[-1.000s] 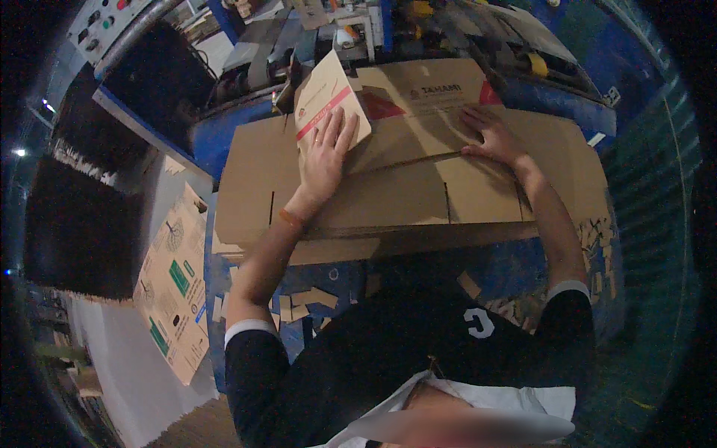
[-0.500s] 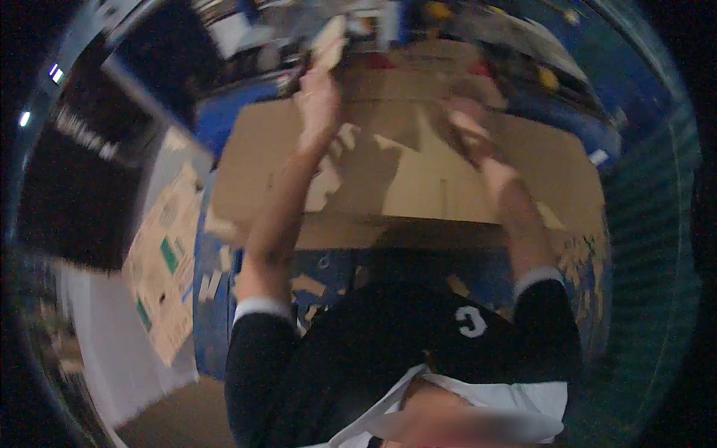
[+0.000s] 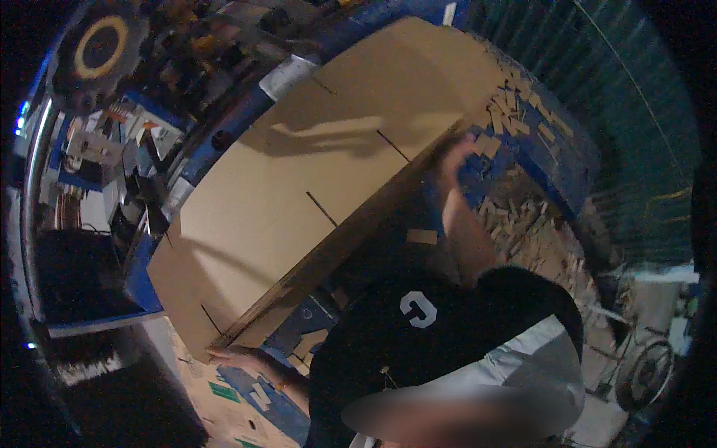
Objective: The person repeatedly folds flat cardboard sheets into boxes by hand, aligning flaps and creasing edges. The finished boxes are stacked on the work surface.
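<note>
A thick stack of brown cardboard sheets (image 3: pixel 261 194) lies at a slant in front of me, dark slots cut in from its near edge. At its near left corner, my left hand (image 3: pixel 243 358) has its fingers closed on the cardboard; part of them is hidden by the edge. My right hand (image 3: pixel 452 158) is against the near edge towards the far right end. Motion smears its fingers, so their grip on the stack is unclear. Shadows of arms fall across the top sheet.
Under the stack is a blue table (image 3: pixel 575 179), strewn with small cardboard offcuts (image 3: pixel 515 108). More scraps (image 3: pixel 534 231) pile up at the right. Machinery with a round dark wheel (image 3: pixel 101 45) stands far left. Printed cardboard (image 3: pixel 202 396) lies at lower left, a wheeled frame (image 3: pixel 646 373) at lower right.
Both hands have come from the far side of the cardboard to its near edge, spread wide apart. The light-coloured piece by the left hand is out of sight. The view has turned, tilting the stack.
</note>
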Demonstrator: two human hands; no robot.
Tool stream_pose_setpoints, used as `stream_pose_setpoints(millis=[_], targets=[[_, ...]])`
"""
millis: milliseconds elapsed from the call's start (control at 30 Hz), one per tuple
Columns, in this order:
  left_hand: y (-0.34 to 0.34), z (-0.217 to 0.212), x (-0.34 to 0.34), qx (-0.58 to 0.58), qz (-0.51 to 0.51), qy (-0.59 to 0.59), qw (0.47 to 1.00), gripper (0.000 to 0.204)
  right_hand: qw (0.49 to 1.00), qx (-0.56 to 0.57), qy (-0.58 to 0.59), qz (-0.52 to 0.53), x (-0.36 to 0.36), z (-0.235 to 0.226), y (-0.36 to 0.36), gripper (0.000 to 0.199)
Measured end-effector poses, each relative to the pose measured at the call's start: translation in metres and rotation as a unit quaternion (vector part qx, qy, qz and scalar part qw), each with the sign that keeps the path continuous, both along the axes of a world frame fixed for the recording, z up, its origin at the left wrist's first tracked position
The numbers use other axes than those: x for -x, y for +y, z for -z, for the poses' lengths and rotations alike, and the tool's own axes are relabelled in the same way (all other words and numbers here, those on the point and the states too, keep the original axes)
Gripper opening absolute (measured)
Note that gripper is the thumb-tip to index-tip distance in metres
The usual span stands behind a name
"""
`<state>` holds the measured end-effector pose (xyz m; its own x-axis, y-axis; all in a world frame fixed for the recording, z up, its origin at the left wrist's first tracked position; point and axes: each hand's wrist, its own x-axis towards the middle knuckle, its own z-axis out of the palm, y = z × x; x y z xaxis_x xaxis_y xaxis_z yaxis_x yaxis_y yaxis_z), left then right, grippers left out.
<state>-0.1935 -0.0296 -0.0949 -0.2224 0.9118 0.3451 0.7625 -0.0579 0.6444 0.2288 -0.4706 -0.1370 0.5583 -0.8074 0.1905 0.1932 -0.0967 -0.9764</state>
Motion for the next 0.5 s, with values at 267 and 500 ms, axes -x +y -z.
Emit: stream_pose_setpoints(millis=[267, 500], targets=[[0.013, -0.033, -0.026, -0.015, 0.020, -0.097, 0.995, 0.071, 0.968, -0.161, -0.088, -0.170, -0.024, 0.025, -0.024, 0.067], [0.000, -0.052, -0.024, 0.032, 0.109, -0.149, 0.982, 0.062, 0.968, 0.121, 0.190, -0.112, -0.030, -0.080, 0.005, 0.098]])
